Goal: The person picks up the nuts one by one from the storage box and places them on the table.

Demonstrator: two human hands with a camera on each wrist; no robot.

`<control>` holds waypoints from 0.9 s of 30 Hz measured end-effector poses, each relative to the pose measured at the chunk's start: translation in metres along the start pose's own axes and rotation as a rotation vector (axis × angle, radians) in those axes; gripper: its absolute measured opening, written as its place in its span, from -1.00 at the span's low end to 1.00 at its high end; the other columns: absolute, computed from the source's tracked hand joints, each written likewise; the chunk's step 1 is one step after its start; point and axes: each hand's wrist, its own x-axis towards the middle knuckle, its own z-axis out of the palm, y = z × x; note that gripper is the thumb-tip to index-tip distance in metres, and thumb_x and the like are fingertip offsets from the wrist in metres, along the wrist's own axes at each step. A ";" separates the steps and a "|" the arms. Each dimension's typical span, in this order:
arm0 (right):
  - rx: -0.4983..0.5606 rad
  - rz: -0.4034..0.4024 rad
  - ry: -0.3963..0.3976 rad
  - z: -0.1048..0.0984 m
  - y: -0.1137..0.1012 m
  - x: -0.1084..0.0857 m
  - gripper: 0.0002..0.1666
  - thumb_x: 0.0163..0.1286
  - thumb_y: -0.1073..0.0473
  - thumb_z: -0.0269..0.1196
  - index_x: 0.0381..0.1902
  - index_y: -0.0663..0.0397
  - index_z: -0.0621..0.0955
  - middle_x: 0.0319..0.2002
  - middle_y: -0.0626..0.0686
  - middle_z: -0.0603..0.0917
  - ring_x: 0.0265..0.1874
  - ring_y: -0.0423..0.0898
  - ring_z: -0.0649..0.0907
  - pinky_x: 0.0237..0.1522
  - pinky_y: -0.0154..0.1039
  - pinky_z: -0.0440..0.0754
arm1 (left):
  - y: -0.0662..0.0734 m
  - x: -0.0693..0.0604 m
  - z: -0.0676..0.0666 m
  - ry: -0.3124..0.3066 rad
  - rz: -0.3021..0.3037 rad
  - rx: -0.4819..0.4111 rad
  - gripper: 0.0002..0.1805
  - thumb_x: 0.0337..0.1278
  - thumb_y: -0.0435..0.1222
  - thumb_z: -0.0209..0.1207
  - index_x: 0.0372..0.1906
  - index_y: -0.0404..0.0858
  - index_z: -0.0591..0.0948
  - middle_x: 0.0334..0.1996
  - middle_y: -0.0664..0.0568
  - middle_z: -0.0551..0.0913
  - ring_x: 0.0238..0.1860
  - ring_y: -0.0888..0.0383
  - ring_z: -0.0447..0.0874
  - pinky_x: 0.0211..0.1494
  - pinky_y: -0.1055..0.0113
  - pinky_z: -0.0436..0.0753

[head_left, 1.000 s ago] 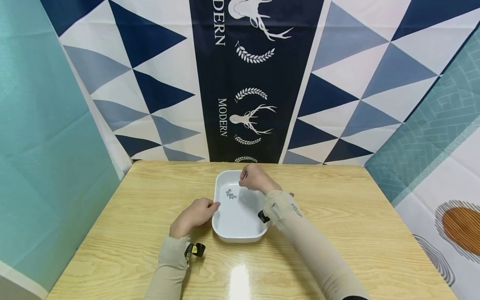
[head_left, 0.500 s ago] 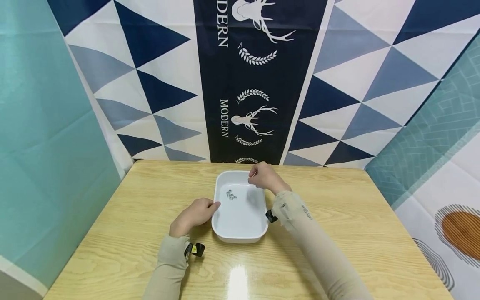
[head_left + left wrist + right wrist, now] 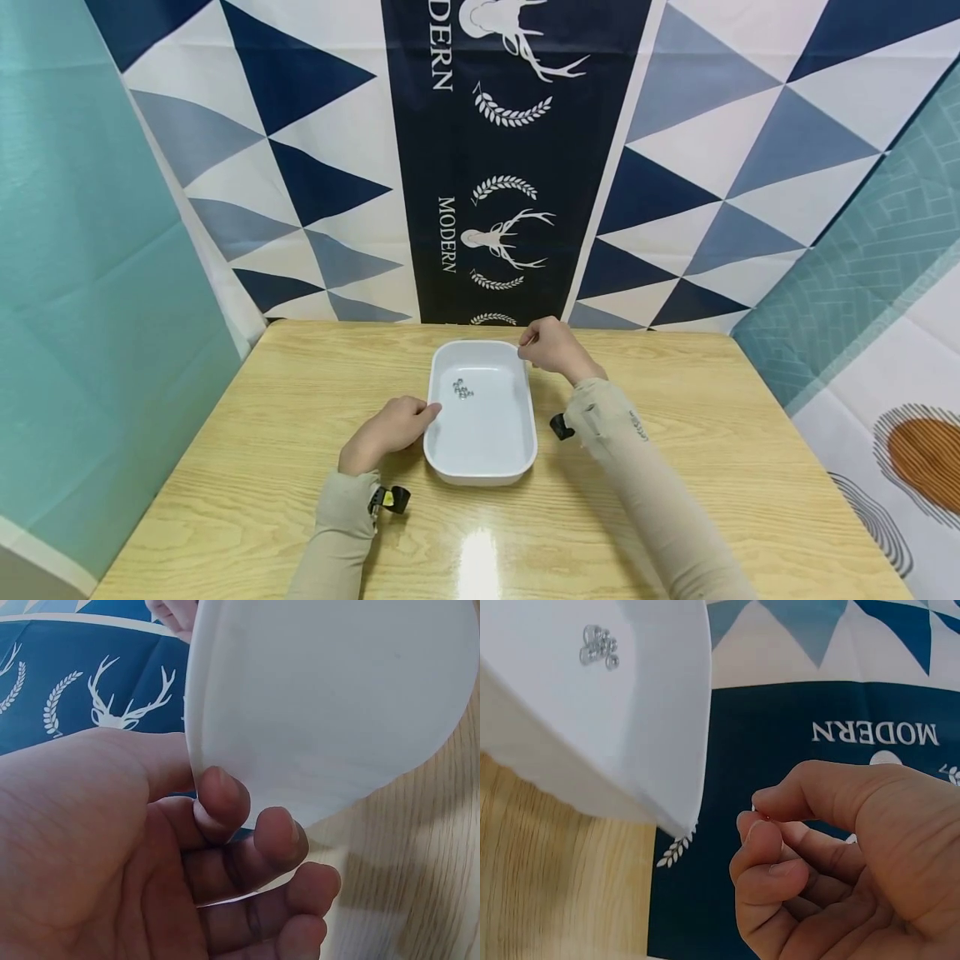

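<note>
Right hand (image 3: 553,347) has moved rightward, fingers (image 3: 759,844) together (contents, if any, unclear), left hand (image 3: 392,427) clasping the white tray (image 3: 480,437).

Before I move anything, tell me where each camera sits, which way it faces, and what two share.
Head: on the head, facing forward and down at the white tray, table and patterned cloth; left hand, right hand and sleeves show.
Left wrist: on that wrist, facing the tray close up; the left hand at lower left, part of the right hand at top.
Right wrist: on that wrist, facing the tray and cloth; only the right hand shows.
Shared: head and right wrist both show small shiny pieces inside the tray.
</note>
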 end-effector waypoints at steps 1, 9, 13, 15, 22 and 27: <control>0.000 -0.001 -0.002 -0.001 0.002 -0.001 -0.85 0.30 0.25 0.29 -0.22 0.24 0.69 -0.29 0.16 0.73 -0.47 -0.05 0.72 -0.38 -0.27 0.64 | 0.000 0.000 0.000 -0.002 0.002 -0.003 -0.52 0.63 -0.04 -0.08 -0.35 -0.22 0.68 -0.71 0.09 0.37 -0.65 0.18 0.32 -0.50 0.35 0.35; 0.015 0.031 -0.006 -0.003 0.013 -0.006 -0.82 0.31 0.23 0.31 -0.20 0.24 0.68 -0.26 0.18 0.74 -0.44 -0.01 0.74 -0.39 -0.28 0.61 | -0.002 0.002 0.000 -0.003 -0.002 -0.001 -0.50 0.63 -0.02 -0.06 -0.36 -0.24 0.69 -0.75 0.09 0.36 -0.68 0.18 0.28 -0.52 0.34 0.30; 0.018 0.037 -0.016 -0.002 0.021 -0.008 -0.83 0.32 0.26 0.29 -0.19 0.26 0.68 -0.28 0.18 0.73 -0.41 0.04 0.75 -0.40 -0.28 0.60 | -0.001 0.000 -0.002 0.013 -0.009 0.008 -0.49 0.61 0.00 -0.04 -0.42 -0.22 0.66 -0.72 0.08 0.36 -0.65 0.17 0.28 -0.49 0.33 0.31; 0.017 0.037 -0.017 -0.002 0.027 -0.009 -0.83 0.31 0.27 0.28 -0.19 0.27 0.69 -0.28 0.18 0.73 -0.40 0.06 0.76 -0.41 -0.28 0.61 | -0.001 -0.001 -0.003 0.020 -0.009 0.013 -0.48 0.61 0.01 -0.03 -0.50 -0.19 0.60 -0.72 0.09 0.35 -0.66 0.17 0.26 -0.50 0.33 0.31; -0.025 0.072 -0.016 -0.004 0.046 -0.016 -0.80 0.33 0.23 0.28 -0.18 0.25 0.70 -0.25 0.18 0.73 -0.42 -0.01 0.73 -0.41 -0.24 0.60 | -0.001 -0.002 -0.005 0.017 0.015 0.005 -0.48 0.61 -0.03 -0.01 -0.59 -0.13 0.47 -0.76 0.10 0.34 -0.70 0.18 0.23 -0.53 0.33 0.29; -0.051 0.085 -0.009 -0.009 0.057 -0.021 -0.81 0.30 0.23 0.28 -0.20 0.26 0.69 -0.38 0.12 0.71 -0.51 -0.08 0.65 -0.38 -0.22 0.60 | -0.001 -0.002 -0.005 0.018 0.025 0.010 -0.50 0.61 -0.05 -0.01 -0.58 -0.14 0.48 -0.76 0.10 0.34 -0.69 0.18 0.23 -0.52 0.34 0.30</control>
